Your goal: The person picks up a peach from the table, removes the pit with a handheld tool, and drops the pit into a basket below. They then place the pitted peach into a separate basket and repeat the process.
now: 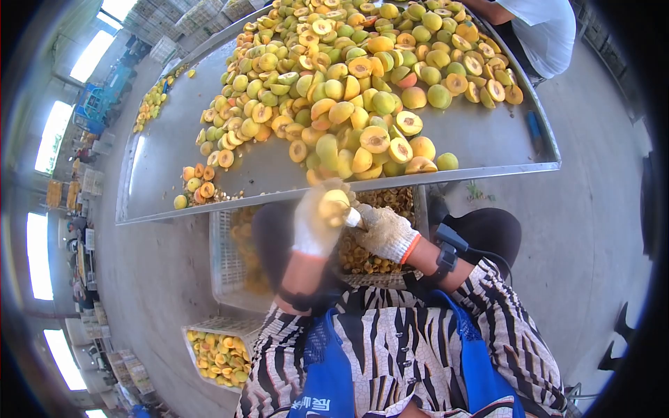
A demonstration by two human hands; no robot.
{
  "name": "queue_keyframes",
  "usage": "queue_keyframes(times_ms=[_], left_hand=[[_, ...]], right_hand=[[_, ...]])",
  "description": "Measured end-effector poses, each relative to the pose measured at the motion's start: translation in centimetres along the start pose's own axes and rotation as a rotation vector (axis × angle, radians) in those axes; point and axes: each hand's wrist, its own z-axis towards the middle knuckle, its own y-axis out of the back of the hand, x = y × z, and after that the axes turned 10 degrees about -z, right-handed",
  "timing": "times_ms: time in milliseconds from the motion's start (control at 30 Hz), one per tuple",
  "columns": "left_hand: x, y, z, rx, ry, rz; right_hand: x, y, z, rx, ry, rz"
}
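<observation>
My left hand (313,226), in a soiled white knit glove and blurred by motion, is closed around a yellow peach half (334,207) just below the table's near edge. Beside it my right hand (387,231), gloved with an orange cuff, is wrapped round a small hand tool (354,218) with a white part showing. That tool meets or nearly meets the fruit; its working end is hidden. Beyond my hands, a large heap of halved peaches (341,87) covers much of the metal table (481,143).
Under the table edge, a crate (220,254) holds brown pits or scraps (376,263) between my knees. Another crate (209,324) of yellow peach pieces stands lower left. A blue-handled tool (534,130) lies at the table's right. A person in white (543,35) works at upper right.
</observation>
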Motion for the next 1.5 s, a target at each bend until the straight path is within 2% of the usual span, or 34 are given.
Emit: queue_keyframes(times_ms=[133,267,333,433,467,500,567,633,700,767,800,867,967,1000,1067,1133,1200,1267,1367,1400,1467,1500], left_hand=[[0.5,-0.5,0.2,-0.14,0.064,-0.226],[1.4,0.9,0.7,-0.258,-0.027,-0.143],[1.6,1.5,1.0,-0.314,-0.073,-0.064],[1.3,0.8,0.2,-0.288,-0.004,-0.13],[1.9,2.1,0.5,-0.254,-0.042,-0.083],[2.7,4.2,1.3,-0.217,-0.081,-0.036],[2.7,4.5,1.2,-0.233,-0.089,0.025],[1.4,1.9,-0.1,-0.333,-0.022,0.058],[1.8,3.5,0.7,-0.161,-0.117,0.133],[1.8,4.6,0.7,-0.067,-0.099,0.122],[0.5,2.5,-0.2,-0.055,-0.032,0.073],[0.4,2.6,-0.2,0.003,-0.067,0.157],[3.1,7.7,1.6,0.088,-0.299,0.493],[3.5,8.4,1.8,0.079,-0.323,0.568],[3.0,7.9,1.3,0.051,-0.205,0.39],[1.9,5.1,0.0,0.021,0.087,-0.122],[2.6,7.1,0.5,0.191,0.007,-0.003],[3.5,8.2,0.9,0.276,-0.105,0.196],[3.9,8.3,1.1,0.238,-0.262,0.62],[3.1,8.0,1.3,0.21,-0.279,0.756],[-1.5,2.2,-0.4,0.171,-0.128,0.68],[-3.2,1.6,-1.2,0.141,-0.066,0.547]], right_hand=[[0.0,-0.4,0.1,0.084,0.012,-0.018],[-0.4,-1.7,0.1,0.07,0.091,0.017],[0.7,-0.6,0.0,0.148,0.031,-0.043],[0.9,-0.4,0.0,0.185,0.035,-0.074],[0.8,-0.6,-0.1,0.185,0.052,-0.074],[0.5,-1.0,0.0,0.2,0.043,-0.036],[-0.1,-2.0,0.4,0.231,0.029,0.038],[-0.2,-2.7,0.1,0.197,0.061,0.157],[0.0,-2.8,-0.1,0.217,0.057,0.292],[0.3,-2.3,-0.1,0.295,0.019,0.442],[0.2,-2.4,-0.1,0.31,0.038,0.428],[-0.2,-2.6,0.0,0.338,0.073,0.403],[-0.6,-2.4,-0.2,0.556,-0.114,0.689],[-1.7,-3.9,-0.2,0.582,-0.088,0.843],[-4.0,-7.0,0.0,0.65,-0.058,1.11],[-4.2,-6.5,-0.4,0.757,-0.099,1.299],[-4.8,-5.9,-0.3,0.767,-0.056,1.224],[-5.3,-4.8,-0.2,0.925,-0.151,1.331],[-4.1,-3.5,-0.8,0.958,-0.1,1.331],[-3.8,-2.3,-0.8,1.033,-0.077,1.305],[-2.7,0.6,-0.7,1.124,-0.034,1.228],[-2.5,1.1,-0.7,1.002,-0.002,1.104]])
